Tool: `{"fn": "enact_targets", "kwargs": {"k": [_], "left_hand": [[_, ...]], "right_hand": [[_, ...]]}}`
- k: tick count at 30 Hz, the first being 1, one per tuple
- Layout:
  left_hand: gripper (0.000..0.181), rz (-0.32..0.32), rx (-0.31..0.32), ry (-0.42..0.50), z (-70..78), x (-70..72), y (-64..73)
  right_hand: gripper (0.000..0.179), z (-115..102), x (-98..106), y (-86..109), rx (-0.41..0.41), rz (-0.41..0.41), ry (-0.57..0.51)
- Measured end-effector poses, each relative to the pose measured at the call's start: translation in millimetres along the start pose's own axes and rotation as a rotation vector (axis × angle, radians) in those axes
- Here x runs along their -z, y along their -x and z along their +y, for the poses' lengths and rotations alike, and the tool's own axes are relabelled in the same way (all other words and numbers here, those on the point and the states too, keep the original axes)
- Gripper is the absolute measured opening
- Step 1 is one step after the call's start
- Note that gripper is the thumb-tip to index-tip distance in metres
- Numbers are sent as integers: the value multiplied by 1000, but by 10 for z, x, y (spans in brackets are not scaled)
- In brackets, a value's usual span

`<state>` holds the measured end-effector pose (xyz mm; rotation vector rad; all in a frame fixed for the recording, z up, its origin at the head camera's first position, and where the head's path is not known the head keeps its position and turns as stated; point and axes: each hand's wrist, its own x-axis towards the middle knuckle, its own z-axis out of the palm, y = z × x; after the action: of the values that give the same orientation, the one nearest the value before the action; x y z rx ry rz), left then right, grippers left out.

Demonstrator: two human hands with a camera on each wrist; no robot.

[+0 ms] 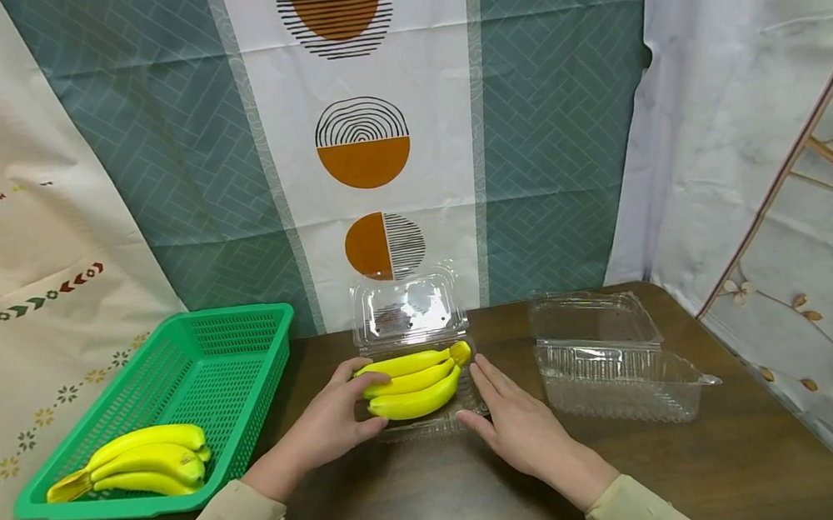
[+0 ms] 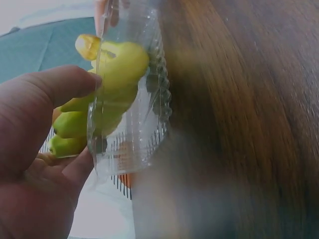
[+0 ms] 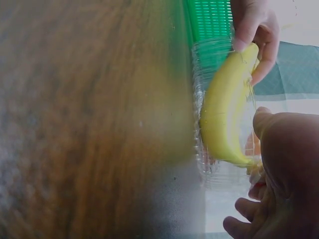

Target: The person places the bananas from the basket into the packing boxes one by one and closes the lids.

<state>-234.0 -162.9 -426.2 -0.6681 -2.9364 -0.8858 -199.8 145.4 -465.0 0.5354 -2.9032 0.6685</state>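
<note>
A bunch of yellow bananas (image 1: 417,385) lies in a clear plastic clamshell container (image 1: 421,429), whose lid (image 1: 408,307) stands raised at the back. My left hand (image 1: 333,414) holds the bunch by its tip end, thumb in front and fingers behind, as the right wrist view also shows. The stem end points right. At the container's right side is my right hand (image 1: 518,422), its fingers extended along the wall and thumb near the front corner. Seen from the left wrist, the bananas (image 2: 119,64) show partly through the clear wall; some fingertips are hidden.
To the left stands a green plastic basket (image 1: 277,374) with another banana bunch (image 1: 142,462) inside. On the right of the brown table (image 1: 425,510) sits a second clear clamshell (image 1: 617,383), its lid raised. A patterned curtain (image 1: 564,154) hangs behind the table.
</note>
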Motion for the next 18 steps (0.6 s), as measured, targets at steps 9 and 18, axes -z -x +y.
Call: {"fn": "enact_targets", "kwargs": {"k": [9, 18], "left_hand": [[52, -2, -17, -99, 55, -57, -9], [45, 41, -57, -187, 47, -128, -3]], "right_hand": [[86, -9, 4, 9, 1, -10, 7], [89, 5, 4, 8, -5, -18, 14]]}}
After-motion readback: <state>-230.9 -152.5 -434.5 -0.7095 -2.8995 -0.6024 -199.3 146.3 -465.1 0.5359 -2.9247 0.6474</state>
